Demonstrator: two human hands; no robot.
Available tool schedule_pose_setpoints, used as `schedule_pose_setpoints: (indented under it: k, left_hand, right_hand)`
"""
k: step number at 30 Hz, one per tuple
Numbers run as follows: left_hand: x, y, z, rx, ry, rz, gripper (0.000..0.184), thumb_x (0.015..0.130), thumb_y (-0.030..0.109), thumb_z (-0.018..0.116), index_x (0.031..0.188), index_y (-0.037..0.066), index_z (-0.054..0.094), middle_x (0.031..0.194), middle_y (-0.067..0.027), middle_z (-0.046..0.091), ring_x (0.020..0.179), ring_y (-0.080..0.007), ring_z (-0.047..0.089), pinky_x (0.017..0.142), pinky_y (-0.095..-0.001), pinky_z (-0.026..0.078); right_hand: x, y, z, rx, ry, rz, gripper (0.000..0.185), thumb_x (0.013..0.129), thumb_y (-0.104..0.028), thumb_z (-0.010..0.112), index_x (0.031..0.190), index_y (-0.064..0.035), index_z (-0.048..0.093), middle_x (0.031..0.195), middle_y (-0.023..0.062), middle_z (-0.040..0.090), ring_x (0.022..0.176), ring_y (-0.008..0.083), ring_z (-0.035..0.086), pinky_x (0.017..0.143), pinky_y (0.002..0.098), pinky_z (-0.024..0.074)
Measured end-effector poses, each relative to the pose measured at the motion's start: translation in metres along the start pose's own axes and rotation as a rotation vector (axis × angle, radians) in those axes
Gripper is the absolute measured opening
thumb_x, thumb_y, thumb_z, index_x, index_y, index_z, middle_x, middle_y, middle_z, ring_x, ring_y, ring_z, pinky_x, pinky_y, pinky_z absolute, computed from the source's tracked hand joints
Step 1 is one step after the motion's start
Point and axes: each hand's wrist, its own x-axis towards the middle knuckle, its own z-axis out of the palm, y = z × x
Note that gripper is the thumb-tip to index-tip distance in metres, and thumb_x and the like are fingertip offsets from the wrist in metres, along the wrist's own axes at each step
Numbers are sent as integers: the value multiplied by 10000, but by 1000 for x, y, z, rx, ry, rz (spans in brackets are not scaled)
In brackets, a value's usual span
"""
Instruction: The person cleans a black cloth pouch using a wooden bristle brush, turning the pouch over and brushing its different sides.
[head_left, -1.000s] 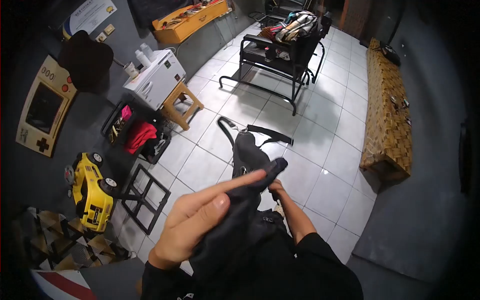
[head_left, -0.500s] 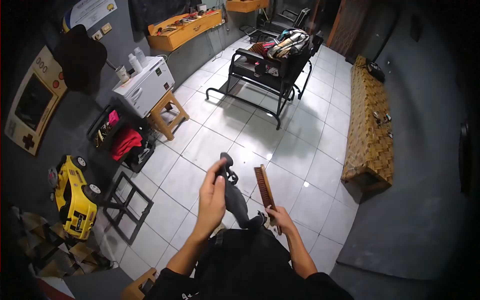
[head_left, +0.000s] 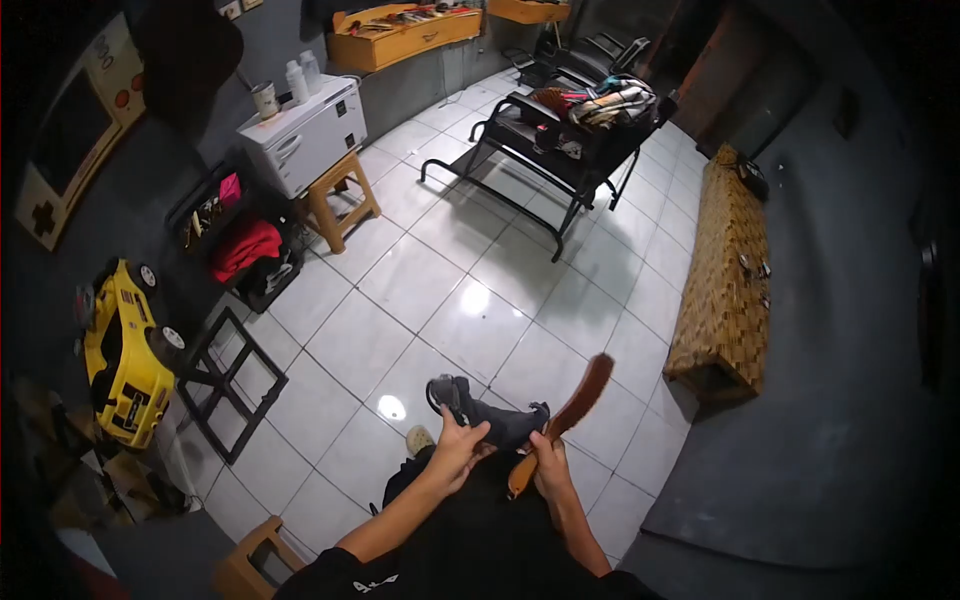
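Observation:
My left hand [head_left: 460, 448] is closed on one end of a dark, soft-looking object [head_left: 505, 424] with a loop at its far left; its exact kind I cannot make out. At the object's other end my right hand [head_left: 549, 463] grips a wooden-handled brush [head_left: 583, 398] with reddish-brown bristles. The brush stands tilted, its head up to the right and its handle end below the hand. The dark object's right end meets the right hand and brush closely, and whether the fingers also hold it is hidden.
A black chair [head_left: 555, 140] with cloths on it stands ahead. To its left are a white cabinet [head_left: 310, 135] on a wooden stool [head_left: 340, 205], a yellow toy car [head_left: 130, 360] and a black frame [head_left: 232, 385]. A woven bench [head_left: 722, 290] lines the right wall.
My left hand has lowered and turned the dark object from upright to nearly level. The brush has rotated, its head now leaning right, close against the object's end. The view has shifted slightly.

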Motion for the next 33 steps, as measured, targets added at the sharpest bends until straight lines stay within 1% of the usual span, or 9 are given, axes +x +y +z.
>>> schedule_pose_setpoints:
  k: [4, 5, 12, 19, 26, 29, 31, 32, 33]
  left_hand:
    - [12, 1, -80, -164, -58, -123, 455, 817, 43, 588, 1201, 98, 348, 852, -71, 596, 709, -164, 608, 624, -289, 505]
    - [22, -5, -109, -194, -90, -170, 240, 802, 62, 610, 992, 101, 469, 831, -59, 607, 715, -170, 619, 607, -280, 494]
    - [4, 15, -156, 209, 130, -418, 204, 823, 312, 647, 878, 147, 540, 705, 24, 537, 657, -103, 562, 599, -219, 432]
    - [-7, 19, -139, 227, -3, 110, 253, 854, 286, 609, 857, 42, 544, 741, -22, 584, 682, -65, 542, 594, -237, 446]
    - [15, -2, -155, 831, 175, 208, 434, 812, 245, 624, 1113, -33, 483, 859, -156, 603, 753, -192, 591, 662, -298, 475]
    - [58, 2, -169, 1031, 207, 445, 440, 753, 259, 664, 1083, -6, 545, 896, -206, 615, 754, -317, 612, 715, -375, 479]
    - [73, 40, -144, 1096, 239, 679, 347, 763, 250, 655, 993, -7, 614, 865, -169, 650, 811, -282, 625, 742, -353, 481]
    - [62, 67, -122, 1064, 229, 671, 352, 801, 219, 639, 1069, -6, 595, 773, -100, 621, 639, -114, 591, 554, -247, 452]
    - [36, 100, -87, 916, 239, 537, 344, 811, 179, 634, 1094, -9, 583, 798, -82, 628, 598, -83, 569, 526, -222, 442]
  right_hand:
    - [-6, 4, 30, -156, 3, -65, 133, 853, -100, 570, 783, -105, 457, 770, -59, 377, 690, 57, 367, 619, 231, 315]
    - [-7, 8, 35, -102, 35, -49, 119, 852, -98, 570, 799, -104, 464, 765, -63, 377, 682, 58, 370, 622, 228, 318]
    - [-28, 22, 47, -13, 6, 156, 228, 814, -168, 610, 980, -56, 503, 779, -38, 469, 706, 74, 461, 630, 235, 383]
    - [-25, -6, 35, -47, -63, 9, 415, 836, -196, 544, 1163, 23, 413, 764, 97, 527, 549, 167, 540, 543, 296, 476]
    - [15, 11, 7, -746, 131, 35, 122, 848, -135, 523, 794, -25, 527, 559, -32, 442, 458, 71, 419, 416, 237, 305]
    - [65, 32, -2, -1110, 170, -177, 265, 818, -232, 556, 758, 26, 546, 580, 104, 527, 543, 178, 515, 531, 344, 412]
    - [90, 8, 21, -1053, 189, -399, 234, 833, -204, 544, 805, 28, 549, 595, 103, 513, 558, 159, 501, 536, 339, 408]
    - [96, -20, 37, -1011, 156, -382, 224, 831, -181, 540, 913, 26, 572, 706, 193, 581, 667, 295, 601, 603, 363, 447]
    - [91, -48, 56, -894, 125, -473, 173, 845, -156, 532, 891, 3, 581, 630, 111, 558, 572, 181, 554, 539, 305, 426]
